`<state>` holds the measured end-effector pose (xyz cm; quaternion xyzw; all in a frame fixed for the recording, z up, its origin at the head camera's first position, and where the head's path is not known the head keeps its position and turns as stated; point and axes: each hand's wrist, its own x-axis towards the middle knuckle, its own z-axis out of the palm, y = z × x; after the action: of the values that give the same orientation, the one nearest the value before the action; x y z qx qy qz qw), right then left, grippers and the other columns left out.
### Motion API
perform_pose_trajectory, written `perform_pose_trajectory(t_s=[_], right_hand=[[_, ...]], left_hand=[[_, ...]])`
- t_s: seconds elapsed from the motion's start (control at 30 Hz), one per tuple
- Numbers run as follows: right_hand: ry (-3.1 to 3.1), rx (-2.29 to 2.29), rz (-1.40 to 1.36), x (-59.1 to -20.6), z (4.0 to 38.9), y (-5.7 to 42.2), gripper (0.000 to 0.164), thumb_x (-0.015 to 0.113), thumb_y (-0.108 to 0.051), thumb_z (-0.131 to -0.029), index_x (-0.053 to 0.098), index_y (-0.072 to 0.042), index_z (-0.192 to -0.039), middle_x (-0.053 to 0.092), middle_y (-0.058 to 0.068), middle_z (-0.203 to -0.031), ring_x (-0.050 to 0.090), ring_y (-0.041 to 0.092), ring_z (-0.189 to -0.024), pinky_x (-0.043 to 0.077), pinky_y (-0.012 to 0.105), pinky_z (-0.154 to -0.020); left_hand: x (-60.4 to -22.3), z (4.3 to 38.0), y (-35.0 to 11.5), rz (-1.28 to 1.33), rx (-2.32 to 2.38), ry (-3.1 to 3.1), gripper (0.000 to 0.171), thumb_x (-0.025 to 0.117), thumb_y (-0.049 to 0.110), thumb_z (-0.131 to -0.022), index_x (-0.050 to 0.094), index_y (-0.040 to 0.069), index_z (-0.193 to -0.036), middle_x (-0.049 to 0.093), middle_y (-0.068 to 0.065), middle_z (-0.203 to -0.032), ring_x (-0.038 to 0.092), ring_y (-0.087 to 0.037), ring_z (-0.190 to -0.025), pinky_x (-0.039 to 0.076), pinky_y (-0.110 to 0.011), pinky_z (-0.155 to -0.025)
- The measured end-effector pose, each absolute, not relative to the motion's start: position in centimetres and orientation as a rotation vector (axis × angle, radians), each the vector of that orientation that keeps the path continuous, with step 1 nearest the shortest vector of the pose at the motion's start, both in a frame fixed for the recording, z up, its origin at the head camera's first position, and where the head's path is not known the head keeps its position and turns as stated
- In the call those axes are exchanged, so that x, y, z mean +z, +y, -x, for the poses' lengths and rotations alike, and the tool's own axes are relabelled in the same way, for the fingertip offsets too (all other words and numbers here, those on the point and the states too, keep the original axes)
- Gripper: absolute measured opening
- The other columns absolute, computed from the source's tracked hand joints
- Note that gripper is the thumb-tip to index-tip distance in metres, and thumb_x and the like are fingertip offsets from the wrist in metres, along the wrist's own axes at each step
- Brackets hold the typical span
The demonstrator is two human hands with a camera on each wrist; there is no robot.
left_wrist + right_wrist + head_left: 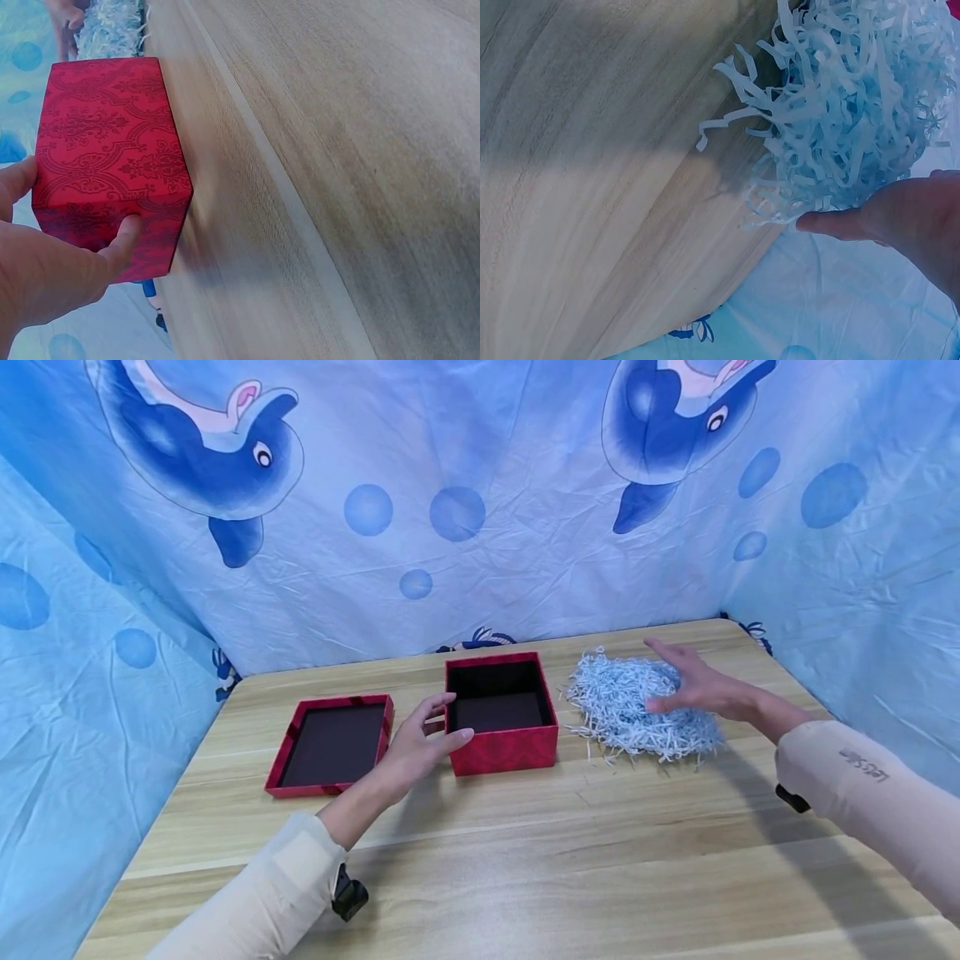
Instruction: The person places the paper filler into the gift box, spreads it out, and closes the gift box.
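A red patterned box (504,750) stands uncovered on the table, its dark lining showing. At its left side is my left hand (420,745), the thumb by the front corner and the other fingers spread along the left wall. In the left wrist view the thumb (124,236) looks to be against the box (112,135); firm contact is hard to tell. My right hand (701,683) hovers over a heap of pale blue shredded paper (626,702), thumb and fingers spread wide. The right wrist view shows its thumb (832,223) beside the paper strands (847,112).
To the left of the box lies its red lid (273,785), dark inside facing up. The wooden table (562,868) reaches back to a blue dolphin-print cloth (525,577). Loose paper strands lie between heap and box.
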<state>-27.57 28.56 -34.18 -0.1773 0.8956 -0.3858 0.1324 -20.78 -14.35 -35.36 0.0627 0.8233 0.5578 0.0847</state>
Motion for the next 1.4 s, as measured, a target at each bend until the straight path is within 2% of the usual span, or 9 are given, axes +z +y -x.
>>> perform_pose_trajectory(t_s=[0.23,0.47,0.6,0.73,0.87,1.03,1.23,1.4], right_hand=[[2.635,-1.067,0.583,-34.9,28.0,27.8,0.117,0.082,-0.024,-0.075,-0.003,-0.02,-0.155,-0.005,0.031,-0.153,0.001,0.053,-0.137,0.017,0.079,-0.095],[2.671,-0.936,0.715,-36.1,28.4,27.2,0.126,0.086,-0.03,-0.069,-0.004,-0.015,-0.155,0.005,0.032,-0.151,0.01,0.051,-0.135,0.022,0.076,-0.095],[2.704,-0.822,0.719,-36.8,28.4,27.0,0.129,0.087,-0.036,-0.067,-0.005,-0.014,-0.155,0.015,0.035,-0.142,0.02,0.048,-0.126,0.027,0.072,-0.093],[2.743,-0.713,0.673,-37.3,28.3,26.9,0.128,0.086,-0.044,-0.066,-0.001,-0.016,-0.155,0.026,0.03,-0.132,0.028,0.039,-0.112,0.032,0.065,-0.089],[2.763,-0.67,0.669,-37.5,28.5,26.8,0.124,0.086,-0.047,-0.064,0.008,-0.016,-0.155,0.032,0.022,-0.12,0.028,0.034,-0.101,0.034,0.053,-0.08],[2.772,-0.645,0.653,-37.9,28.6,26.6,0.113,0.086,-0.046,-0.063,0.025,-0.015,-0.152,0.032,0.018,-0.112,0.027,0.033,-0.095,0.027,0.042,-0.071],[2.79,-0.662,0.624,-38.1,28.7,26.4,0.096,0.088,-0.03,-0.067,0.037,-0.018,-0.147,0.033,0.018,-0.114,0.026,0.033,-0.093,0.022,0.041,-0.069],[2.828,-0.647,0.617,-38.5,28.9,26.3,0.09,0.088,-0.021,-0.068,0.041,-0.018,-0.144,0.033,0.017,-0.11,0.027,0.033,-0.092,0.026,0.042,-0.069]], left_hand=[[-35.4,20.8,-14.3,-0.192,1.656,2.461,0.067,0.073,0.032,-0.086,0.038,0.026,-0.144,0.033,-0.011,-0.15,0.037,-0.033,-0.133,0.044,-0.049,-0.1],[-35.5,20.9,-14.4,-0.199,1.644,2.466,0.07,0.073,0.033,-0.086,0.037,0.023,-0.146,0.032,-0.012,-0.15,0.036,-0.035,-0.134,0.044,-0.049,-0.101],[-35.5,20.9,-14.4,-0.194,1.643,2.466,0.07,0.073,0.033,-0.086,0.037,0.023,-0.146,0.032,-0.011,-0.15,0.035,-0.036,-0.134,0.043,-0.05,-0.101],[-35.4,20.8,-14.3,-0.187,1.647,2.462,0.069,0.073,0.033,-0.086,0.038,0.024,-0.144,0.032,-0.011,-0.15,0.035,-0.036,-0.135,0.042,-0.051,-0.101],[-35.4,20.8,-14.3,-0.184,1.65,2.461,0.067,0.073,0.033,-0.086,0.039,0.026,-0.143,0.032,-0.011,-0.15,0.035,-0.035,-0.134,0.042,-0.05,-0.102],[-35.3,20.8,-14.3,-0.182,1.646,2.46,0.068,0.073,0.033,-0.085,0.039,0.026,-0.143,0.032,-0.011,-0.15,0.035,-0.035,-0.135,0.042,-0.05,-0.102],[-35.3,20.8,-14.3,-0.171,1.644,2.452,0.067,0.073,0.034,-0.085,0.038,0.028,-0.143,0.031,-0.009,-0.151,0.035,-0.033,-0.135,0.043,-0.049,-0.101],[-35.4,20.8,-14.3,-0.173,1.645,2.453,0.067,0.073,0.034,-0.086,0.038,0.027,-0.143,0.032,-0.009,-0.15,0.034,-0.034,-0.135,0.043,-0.05,-0.101]])
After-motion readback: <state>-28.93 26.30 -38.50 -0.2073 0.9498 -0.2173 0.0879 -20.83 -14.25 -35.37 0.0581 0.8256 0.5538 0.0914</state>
